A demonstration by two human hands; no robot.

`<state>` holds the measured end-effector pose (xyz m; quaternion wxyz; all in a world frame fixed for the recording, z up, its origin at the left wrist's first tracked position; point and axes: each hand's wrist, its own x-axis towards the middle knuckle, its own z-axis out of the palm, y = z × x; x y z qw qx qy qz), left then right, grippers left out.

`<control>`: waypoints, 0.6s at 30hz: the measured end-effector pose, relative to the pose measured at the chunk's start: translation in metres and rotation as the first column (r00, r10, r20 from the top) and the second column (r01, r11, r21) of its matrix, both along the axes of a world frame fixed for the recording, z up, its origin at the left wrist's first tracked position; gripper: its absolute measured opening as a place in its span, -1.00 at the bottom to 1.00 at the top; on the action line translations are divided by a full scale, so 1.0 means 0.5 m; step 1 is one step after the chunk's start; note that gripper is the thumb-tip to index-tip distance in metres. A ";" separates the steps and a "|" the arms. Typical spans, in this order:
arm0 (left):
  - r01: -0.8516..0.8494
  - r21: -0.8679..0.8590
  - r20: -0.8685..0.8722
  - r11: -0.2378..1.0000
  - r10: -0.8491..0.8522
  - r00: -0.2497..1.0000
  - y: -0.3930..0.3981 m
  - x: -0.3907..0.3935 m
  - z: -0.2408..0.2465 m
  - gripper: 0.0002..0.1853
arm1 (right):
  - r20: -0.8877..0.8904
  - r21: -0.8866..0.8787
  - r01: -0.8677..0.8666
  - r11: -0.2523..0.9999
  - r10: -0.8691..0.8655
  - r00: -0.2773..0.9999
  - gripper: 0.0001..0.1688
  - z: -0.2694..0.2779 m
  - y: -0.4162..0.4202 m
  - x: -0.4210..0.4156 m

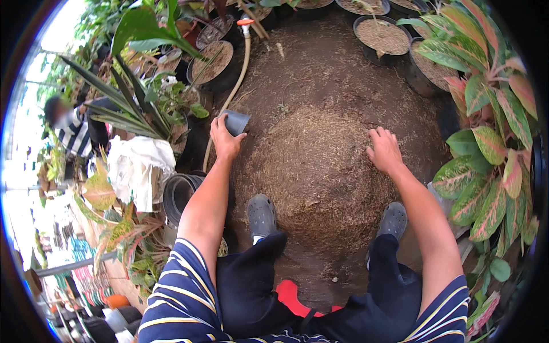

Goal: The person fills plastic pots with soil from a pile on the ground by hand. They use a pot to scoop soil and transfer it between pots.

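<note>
My left hand (226, 140) grips a small dark plastic plant pot (237, 122), which is tipped on its side at the left of the mound. Between my feet spreads a low heap of brown potting mix (319, 163), strewn with dry husk-like bits. My right hand (384, 149) is at the right edge of this heap, fingers loosely bent and nothing visible in them. Whether its fingertips touch the mix cannot be made out.
A hose (242, 73) with an orange-topped fitting runs along the left. Potted husk-topped soil (383, 36) stands ahead. Variegated aglaonema leaves (489, 145) crowd the right. Empty black pots (180, 195) and a white sack (139, 165) lie left, near another person (75, 133).
</note>
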<state>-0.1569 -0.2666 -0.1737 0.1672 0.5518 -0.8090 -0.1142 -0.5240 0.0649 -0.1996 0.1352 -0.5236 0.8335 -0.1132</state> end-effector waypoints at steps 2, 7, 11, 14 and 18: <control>-0.089 0.006 0.039 0.996 0.089 0.995 0.009 0.031 -0.022 0.08 | -0.019 0.025 0.004 1.000 -0.003 1.000 -0.44 -0.008 -0.002 -0.010; -0.140 0.054 0.025 0.989 0.139 0.990 0.027 -0.002 -0.039 0.02 | -0.115 -0.026 -0.026 0.999 0.023 0.993 -0.30 -0.028 -0.026 -0.003; -0.104 0.101 0.098 0.989 0.094 0.991 0.025 -0.053 -0.033 0.03 | -0.135 -0.032 -0.065 0.997 0.060 0.989 -0.22 -0.030 -0.079 0.014; -0.135 0.113 0.159 0.984 0.116 0.980 0.009 -0.063 -0.037 0.03 | -0.089 -0.049 -0.101 0.994 0.096 0.991 -0.23 0.000 -0.125 0.046; -0.107 0.152 0.241 0.983 0.068 0.968 0.026 -0.095 -0.020 0.00 | -0.078 -0.054 -0.085 0.995 0.080 0.994 -0.23 0.013 -0.125 0.044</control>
